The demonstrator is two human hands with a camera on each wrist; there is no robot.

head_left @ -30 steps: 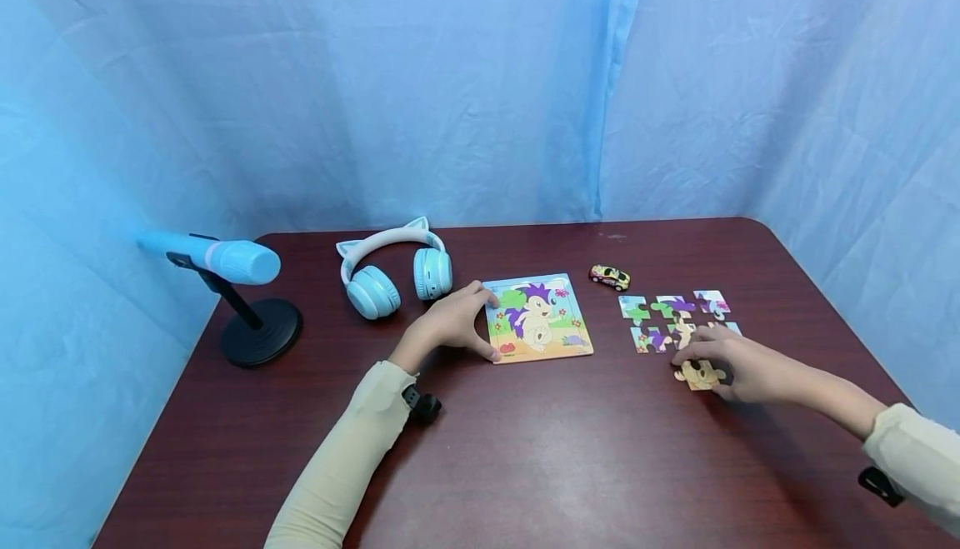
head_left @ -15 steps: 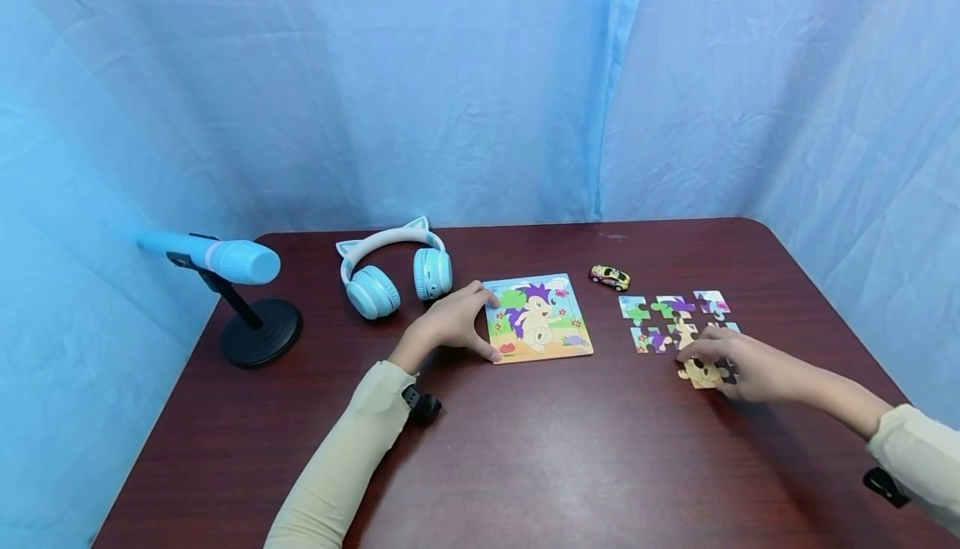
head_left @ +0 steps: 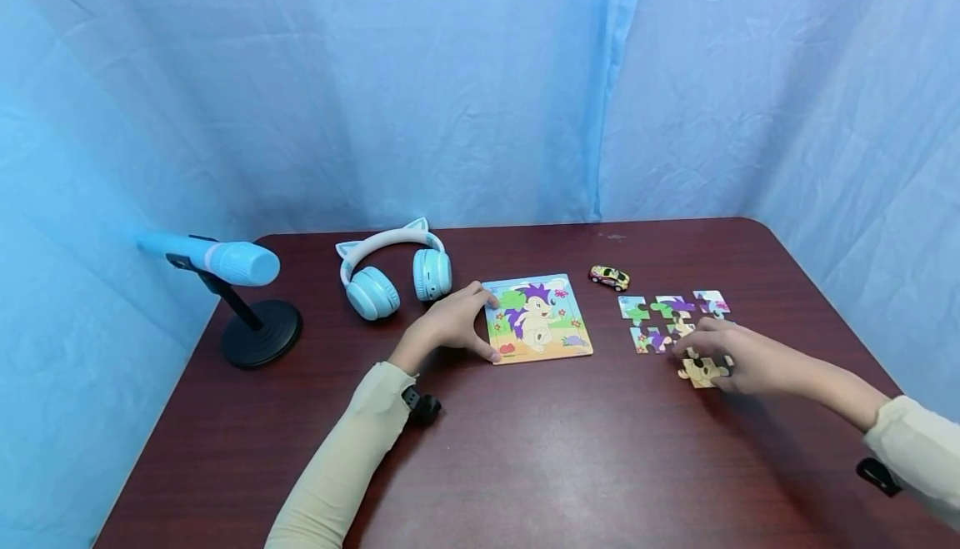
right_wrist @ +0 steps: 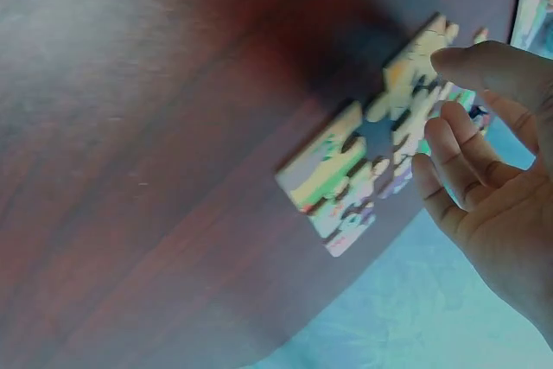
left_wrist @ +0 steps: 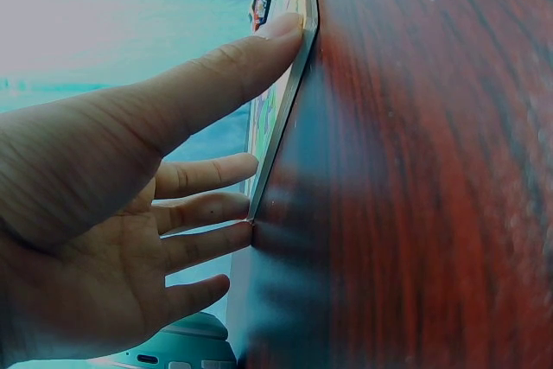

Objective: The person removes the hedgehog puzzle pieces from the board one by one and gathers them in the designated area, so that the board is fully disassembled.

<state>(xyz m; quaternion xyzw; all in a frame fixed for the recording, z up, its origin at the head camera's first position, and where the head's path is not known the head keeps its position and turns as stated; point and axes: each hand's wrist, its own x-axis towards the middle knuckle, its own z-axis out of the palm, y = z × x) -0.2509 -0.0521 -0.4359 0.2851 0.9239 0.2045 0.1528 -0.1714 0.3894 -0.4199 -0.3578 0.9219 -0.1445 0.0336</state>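
My left hand (head_left: 448, 320) rests at the left side of a square hedgehog puzzle board (head_left: 542, 322). In the left wrist view the thumb touches the board's near edge, and the straight fingertips (left_wrist: 242, 166) meet its side. My right hand (head_left: 742, 359) hovers over a yellowish puzzle piece (head_left: 701, 374) at the near side of a group of loose jigsaw pieces (head_left: 651, 339). The right wrist view shows the thumb and loosely bent fingers apart, over the pieces (right_wrist: 333, 166), pinching none. In the head view this hand hides some pieces.
A small toy car (head_left: 610, 277) is behind the pieces. Cat-ear headphones (head_left: 375, 291) lie behind my left hand, and a blue microphone (head_left: 243, 262) on a black stand (head_left: 261, 332) is at the far left. Blue curtains (head_left: 465, 82) surround the dark wooden table (head_left: 510, 457).
The yellowish piece has shifted slightly to the right and away from me. My right hand has risen a little off it. The left hand and the board have stayed put.
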